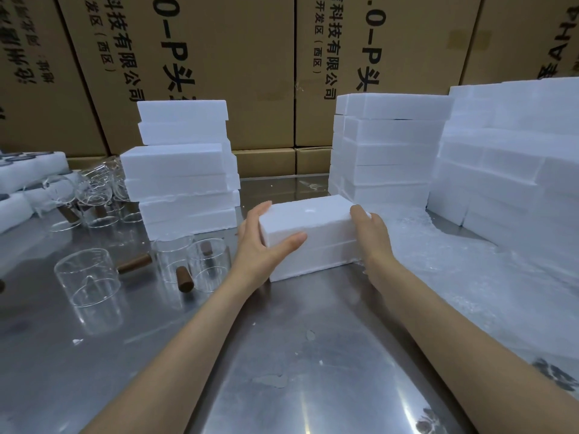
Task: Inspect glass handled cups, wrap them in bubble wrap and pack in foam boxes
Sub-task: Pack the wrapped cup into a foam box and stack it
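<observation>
A closed white foam box point(316, 233) sits on the steel table point(282, 355) in the middle of the view. My left hand point(261, 245) holds its left end, thumb across the front face and fingers round the far corner. My right hand point(371, 238) presses flat against its right end. Several clear glass cups with brown wooden handles stand to the left, among them one large cup point(89, 281) near me and two smaller cups point(191, 263) beside the box. More cups point(94, 195) stand farther back. Bubble wrap point(454, 270) lies spread on the right.
A stack of foam boxes point(185, 170) rises at the left centre, taller stacks point(391, 145) at the right and far right point(517, 151). Foam trays point(22, 189) lie at the far left. Brown cardboard cartons point(219, 64) wall off the back.
</observation>
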Tool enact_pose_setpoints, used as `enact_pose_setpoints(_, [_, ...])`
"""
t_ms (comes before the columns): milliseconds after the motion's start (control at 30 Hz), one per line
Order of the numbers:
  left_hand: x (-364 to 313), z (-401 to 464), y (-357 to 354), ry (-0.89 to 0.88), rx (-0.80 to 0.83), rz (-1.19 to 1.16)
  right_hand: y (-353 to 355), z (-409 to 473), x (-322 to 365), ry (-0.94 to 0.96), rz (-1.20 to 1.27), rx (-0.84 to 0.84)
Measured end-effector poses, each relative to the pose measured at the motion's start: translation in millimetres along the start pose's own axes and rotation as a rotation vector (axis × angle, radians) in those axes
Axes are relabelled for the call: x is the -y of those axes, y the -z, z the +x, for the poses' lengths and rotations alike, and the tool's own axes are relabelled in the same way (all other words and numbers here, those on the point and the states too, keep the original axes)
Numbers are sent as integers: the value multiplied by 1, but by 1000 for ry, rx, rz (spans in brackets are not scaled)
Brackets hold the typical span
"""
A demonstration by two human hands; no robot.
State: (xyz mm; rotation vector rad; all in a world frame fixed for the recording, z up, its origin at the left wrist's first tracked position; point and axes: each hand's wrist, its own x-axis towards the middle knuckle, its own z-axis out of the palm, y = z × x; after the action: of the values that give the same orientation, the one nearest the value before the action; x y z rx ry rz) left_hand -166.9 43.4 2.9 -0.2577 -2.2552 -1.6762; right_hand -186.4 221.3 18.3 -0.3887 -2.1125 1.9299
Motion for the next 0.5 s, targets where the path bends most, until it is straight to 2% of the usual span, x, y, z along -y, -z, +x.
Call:
enact_pose_setpoints(133, [-7,-2,-9,93,-28,-151,3,2,4,-50,107,33])
enact_pose_setpoints(300, [-12,0,-15,184,-6,-299,3,5,1,-37,144,-6])
enact_pose_setpoints(500, [-8,-1,-19,246,-58,-346,3,9,0,-20,102,-25])
